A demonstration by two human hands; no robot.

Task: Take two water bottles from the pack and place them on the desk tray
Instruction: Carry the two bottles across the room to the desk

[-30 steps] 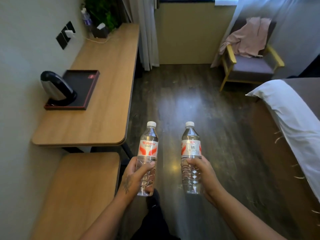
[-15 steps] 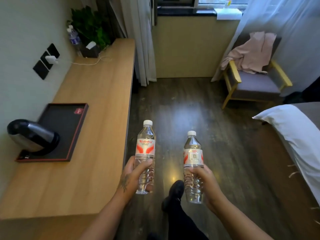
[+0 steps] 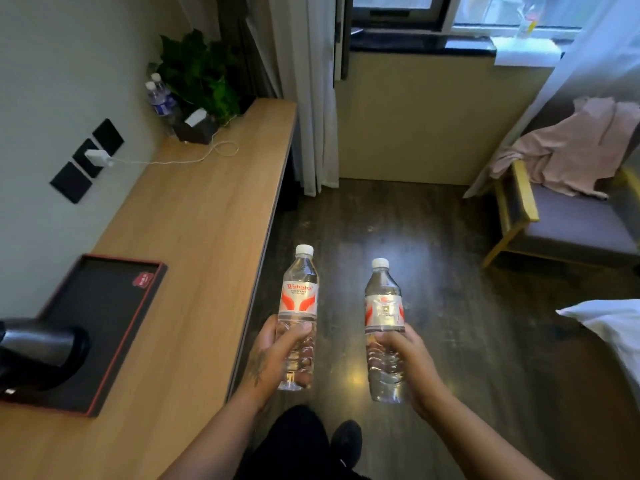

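Observation:
My left hand (image 3: pixel 273 355) grips the lower half of a clear water bottle (image 3: pixel 299 296) with a white cap and red-and-white label, held upright just off the desk's right edge. Another such bottle (image 3: pixel 383 306) stands upright in my right hand (image 3: pixel 405 358), over the dark floor. The black desk tray (image 3: pixel 114 306) with a red rim lies on the wooden desk (image 3: pixel 194 244) to the left of both hands. A black kettle (image 3: pixel 38 351) occupies the tray's near end; the far part of the tray is bare. The pack is out of view.
At the desk's far end stand two small bottles (image 3: pixel 159 98), a plant (image 3: pixel 201 74) and a dark box (image 3: pixel 195 128), with a charger cable (image 3: pixel 173 161) running to wall sockets. An armchair (image 3: pixel 561 216) with pink cloth stands right; a bed corner (image 3: pixel 609 327) at right edge.
I have stepped forward along the desk: the tray and kettle have slid nearer and lower-left in view. Both bottles stay upright in my hands, the left one now closer to the desk edge.

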